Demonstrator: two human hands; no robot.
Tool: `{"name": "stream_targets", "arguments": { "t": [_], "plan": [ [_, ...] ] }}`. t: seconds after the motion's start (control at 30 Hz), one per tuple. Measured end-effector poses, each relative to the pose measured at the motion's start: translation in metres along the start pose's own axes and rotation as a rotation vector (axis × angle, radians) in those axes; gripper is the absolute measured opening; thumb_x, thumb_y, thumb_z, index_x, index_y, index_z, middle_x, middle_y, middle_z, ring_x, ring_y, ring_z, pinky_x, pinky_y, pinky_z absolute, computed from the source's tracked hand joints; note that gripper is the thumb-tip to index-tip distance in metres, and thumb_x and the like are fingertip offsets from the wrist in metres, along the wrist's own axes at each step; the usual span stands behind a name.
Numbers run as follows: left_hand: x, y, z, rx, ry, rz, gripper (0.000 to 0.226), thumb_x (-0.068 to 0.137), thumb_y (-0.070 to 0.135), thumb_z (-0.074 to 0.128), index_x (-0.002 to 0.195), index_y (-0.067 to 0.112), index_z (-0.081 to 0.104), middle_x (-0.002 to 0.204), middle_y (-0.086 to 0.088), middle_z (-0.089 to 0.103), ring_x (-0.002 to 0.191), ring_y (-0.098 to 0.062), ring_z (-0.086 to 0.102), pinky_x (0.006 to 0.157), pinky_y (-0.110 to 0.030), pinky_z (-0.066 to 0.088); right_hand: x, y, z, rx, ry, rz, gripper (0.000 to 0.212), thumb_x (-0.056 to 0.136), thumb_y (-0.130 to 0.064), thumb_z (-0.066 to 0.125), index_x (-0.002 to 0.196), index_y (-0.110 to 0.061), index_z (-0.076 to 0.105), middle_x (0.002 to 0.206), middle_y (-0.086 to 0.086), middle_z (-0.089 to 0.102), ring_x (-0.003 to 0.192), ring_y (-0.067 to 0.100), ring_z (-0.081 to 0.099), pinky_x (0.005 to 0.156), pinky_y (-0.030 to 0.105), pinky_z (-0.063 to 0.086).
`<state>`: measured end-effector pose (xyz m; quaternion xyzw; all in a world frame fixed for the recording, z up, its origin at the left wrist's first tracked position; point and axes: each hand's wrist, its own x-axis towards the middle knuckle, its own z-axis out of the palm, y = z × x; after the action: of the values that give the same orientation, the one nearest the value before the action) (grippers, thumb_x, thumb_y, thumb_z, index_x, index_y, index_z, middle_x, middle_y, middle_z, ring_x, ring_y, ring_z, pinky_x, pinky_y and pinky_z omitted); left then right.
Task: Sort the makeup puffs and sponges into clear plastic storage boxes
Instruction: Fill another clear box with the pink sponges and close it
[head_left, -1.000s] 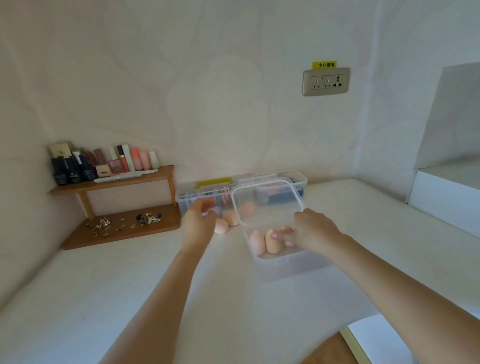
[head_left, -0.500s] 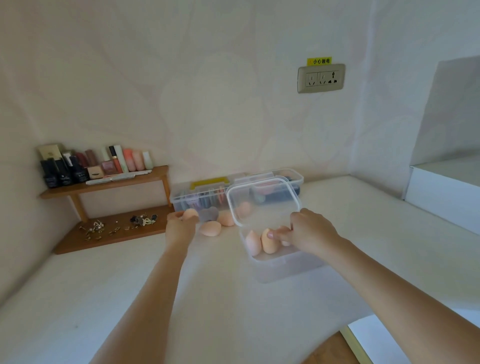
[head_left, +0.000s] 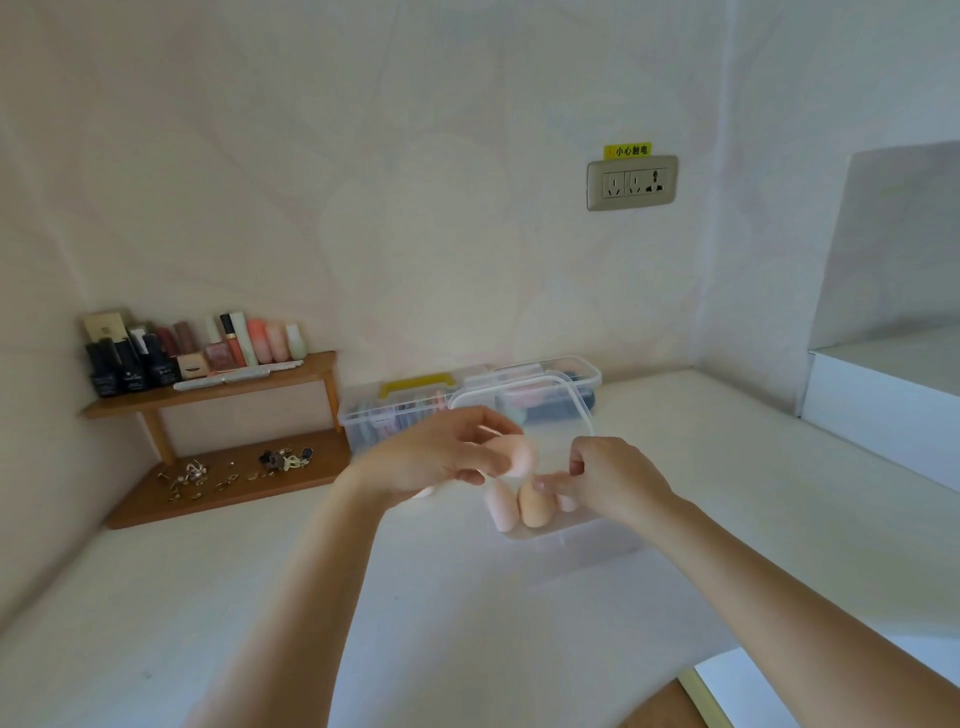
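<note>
The left hand (head_left: 441, 460) has brought a pink sponge (head_left: 519, 457) over the clear box (head_left: 582, 540), pinching it. The right hand (head_left: 618, 480) grips the rim.

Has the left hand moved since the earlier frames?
Yes. Measured against the clear box, the left hand has moved right, from the table beside it to its left rim, holding a sponge.

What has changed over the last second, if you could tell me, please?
The left hand took a pink sponge from the table by the far boxes and carried it right, over the open clear box. The right hand stayed on the box's rim; lid up, sponges inside as before.
</note>
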<state>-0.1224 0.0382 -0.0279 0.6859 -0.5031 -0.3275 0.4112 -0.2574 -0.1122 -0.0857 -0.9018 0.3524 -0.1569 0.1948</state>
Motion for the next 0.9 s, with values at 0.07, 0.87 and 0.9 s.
{"name": "stream_targets", "arguments": {
  "t": [0.07,0.87,0.9],
  "plan": [
    [0.001,0.002,0.008,0.236,-0.001,0.003,0.032,0.084,0.011,0.065,0.112,0.026,0.062,0.108,0.006,0.062,0.087,-0.006,0.058,0.071,-0.014,0.048,-0.001,-0.001,-0.001,-0.021,-0.013,0.001,0.039,0.079,-0.057,0.060,0.083,-0.018,0.053,0.080,-0.006,0.054,0.077,0.016,0.053,0.058,0.024,0.035],
    [0.022,-0.024,0.049,0.919,0.053,-0.041,0.019,0.083,0.013,0.063,0.102,0.011,0.064,0.097,-0.006,0.067,0.085,-0.021,0.061,0.079,-0.033,0.052,0.000,-0.003,0.001,-0.064,-0.002,0.025,0.048,0.079,-0.063,0.056,0.081,-0.015,0.055,0.082,-0.004,0.058,0.076,0.016,0.054,0.060,0.026,0.037],
    [0.023,-0.023,0.050,0.947,0.066,-0.029,0.015,0.083,0.011,0.060,0.098,0.009,0.063,0.092,-0.006,0.066,0.081,-0.021,0.059,0.076,-0.032,0.050,0.001,-0.003,0.001,-0.067,-0.001,0.025,0.048,0.080,-0.063,0.056,0.082,-0.015,0.055,0.083,-0.003,0.059,0.076,0.016,0.054,0.060,0.026,0.037]
  ]
}}
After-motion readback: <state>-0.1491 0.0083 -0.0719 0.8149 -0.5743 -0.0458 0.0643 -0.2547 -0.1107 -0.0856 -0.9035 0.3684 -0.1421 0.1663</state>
